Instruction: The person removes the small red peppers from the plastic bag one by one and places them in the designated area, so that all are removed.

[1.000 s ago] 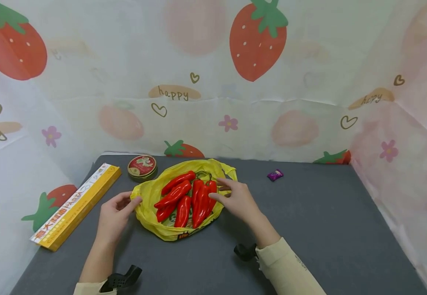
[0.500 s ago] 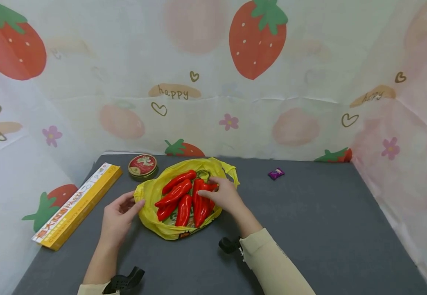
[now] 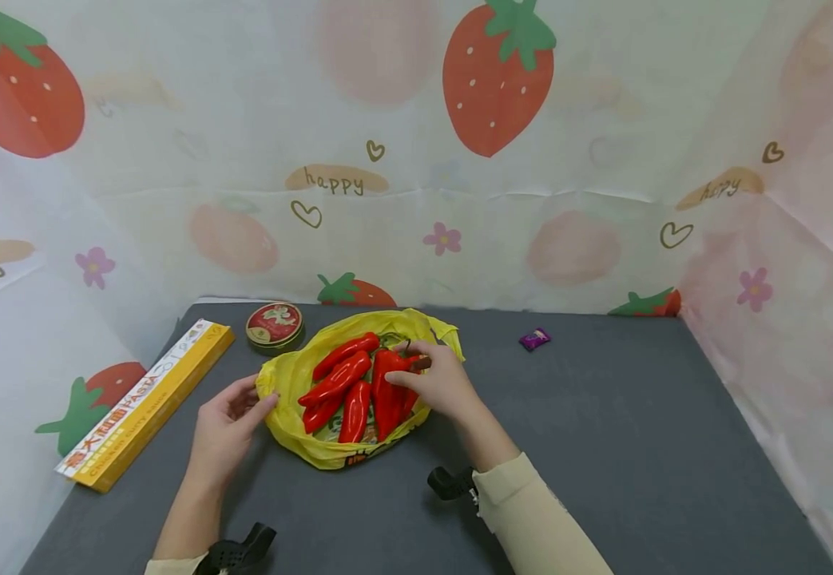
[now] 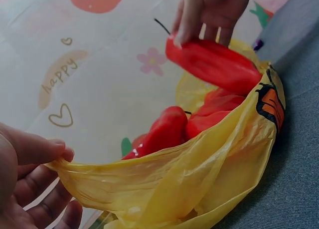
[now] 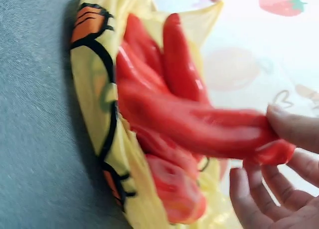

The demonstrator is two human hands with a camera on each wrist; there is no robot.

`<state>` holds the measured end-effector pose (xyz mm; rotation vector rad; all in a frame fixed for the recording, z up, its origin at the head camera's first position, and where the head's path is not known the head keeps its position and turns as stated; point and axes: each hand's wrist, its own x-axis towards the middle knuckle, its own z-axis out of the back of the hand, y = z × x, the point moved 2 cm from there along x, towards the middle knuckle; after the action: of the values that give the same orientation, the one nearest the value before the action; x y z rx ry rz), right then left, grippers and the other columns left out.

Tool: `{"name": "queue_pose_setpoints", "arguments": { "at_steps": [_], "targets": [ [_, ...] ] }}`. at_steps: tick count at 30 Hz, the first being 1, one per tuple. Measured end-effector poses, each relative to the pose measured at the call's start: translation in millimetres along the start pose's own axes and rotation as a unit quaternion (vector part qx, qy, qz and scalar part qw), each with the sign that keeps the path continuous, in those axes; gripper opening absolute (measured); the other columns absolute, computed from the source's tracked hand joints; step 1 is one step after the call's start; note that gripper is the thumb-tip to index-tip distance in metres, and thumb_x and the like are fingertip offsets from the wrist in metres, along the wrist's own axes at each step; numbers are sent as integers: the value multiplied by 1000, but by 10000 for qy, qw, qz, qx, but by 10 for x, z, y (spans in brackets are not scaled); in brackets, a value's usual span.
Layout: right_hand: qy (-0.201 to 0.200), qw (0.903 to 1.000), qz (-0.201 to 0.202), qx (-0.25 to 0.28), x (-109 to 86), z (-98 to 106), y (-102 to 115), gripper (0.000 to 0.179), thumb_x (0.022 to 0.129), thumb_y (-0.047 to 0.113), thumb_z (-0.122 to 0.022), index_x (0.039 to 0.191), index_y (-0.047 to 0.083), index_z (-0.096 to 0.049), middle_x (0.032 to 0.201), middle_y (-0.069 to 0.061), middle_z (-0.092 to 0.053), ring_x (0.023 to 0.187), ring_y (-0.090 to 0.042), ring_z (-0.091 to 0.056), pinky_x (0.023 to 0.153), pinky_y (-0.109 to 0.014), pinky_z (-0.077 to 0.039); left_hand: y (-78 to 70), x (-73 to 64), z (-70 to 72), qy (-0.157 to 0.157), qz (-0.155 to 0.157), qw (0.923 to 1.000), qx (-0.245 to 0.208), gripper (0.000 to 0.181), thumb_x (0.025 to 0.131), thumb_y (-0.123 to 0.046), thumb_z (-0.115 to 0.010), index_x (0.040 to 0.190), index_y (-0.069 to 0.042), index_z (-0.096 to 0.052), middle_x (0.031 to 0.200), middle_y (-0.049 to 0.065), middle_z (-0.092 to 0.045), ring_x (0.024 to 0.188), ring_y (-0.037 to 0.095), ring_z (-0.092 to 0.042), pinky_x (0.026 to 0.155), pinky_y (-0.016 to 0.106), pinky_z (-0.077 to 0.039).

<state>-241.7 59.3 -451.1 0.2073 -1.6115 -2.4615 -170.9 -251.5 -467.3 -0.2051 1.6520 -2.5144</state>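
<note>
A yellow plastic bag lies spread with its mouth up, and several glossy red peppers rest in it. At the bag's left rim, my left hand pinches the plastic between thumb and finger, which the left wrist view shows plainly. Over the bag's right side my right hand grips one red pepper near its stem end. That end is lifted above the other peppers in the left wrist view, while the tip slants down by the bag's rim. The bag's bottom is mostly hidden under the peppers.
To the left lies a long yellow and white pasta box. A round red-topped tin stands behind the bag's left side. A small purple wrapped candy lies to the right on the dark grey tabletop. Strawberry-printed cloth surrounds the table.
My right hand has moved left and down from the bag's right edge, taken hold of a pepper and raised its stem end slightly. My left hand stays at the left rim.
</note>
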Motion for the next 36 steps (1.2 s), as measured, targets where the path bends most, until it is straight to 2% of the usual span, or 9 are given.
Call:
{"name": "queue_pose_setpoints", "arguments": {
  "at_steps": [6,12,19,24,29,36],
  "targets": [
    [-355,9989,208,241,-152,160,52,41,86,28,-82,125,21,-70,125,-1,-67,109,-25,-65,78,-36,-61,-14,-14,-3,-187,150,9997,-66,50,96,-41,-69,136,-13,-61,117,3,-65,99,9,-58,81,11,-52],
    [-598,9966,336,461,-319,425,23,42,89,27,-79,128,15,-68,127,-4,-67,110,-27,-65,81,-38,-61,4,10,-20,-138,275,9993,-194,51,96,-43,-67,140,-17,-59,124,5,-63,102,9,-58,84,10,-51],
    [-668,9898,306,1220,-484,755,-18,48,92,21,-76,134,4,-61,132,-14,-64,112,-33,-66,88,-41,-60,-13,14,4,9,-49,9998,-191,53,98,-39,-66,145,-16,-53,128,7,-63,106,7,-58,86,9,-50],
    [-847,9908,195,1033,-588,993,-99,48,93,21,-75,136,5,-59,137,-13,-61,116,-33,-65,91,-38,-58,-46,15,15,61,-179,9992,-355,55,97,-36,-67,146,-16,-51,129,8,-64,108,7,-59,89,8,-49],
    [-934,9921,-128,825,-721,1228,-222,53,96,24,-71,143,6,-55,143,-13,-57,125,-33,-59,96,-33,-56,-29,-3,-16,73,-106,9994,-312,55,97,-38,-66,145,-16,-52,128,7,-65,108,8,-59,89,9,-49],
    [-1051,9929,-498,263,-863,1457,-401,60,96,35,-70,147,8,-51,141,-17,-57,121,-32,-60,99,-45,-55,-4,-4,-13,29,-131,9995,-296,54,98,-39,-66,144,-16,-52,126,7,-67,110,7,-60,90,9,-49]
  ]
}}
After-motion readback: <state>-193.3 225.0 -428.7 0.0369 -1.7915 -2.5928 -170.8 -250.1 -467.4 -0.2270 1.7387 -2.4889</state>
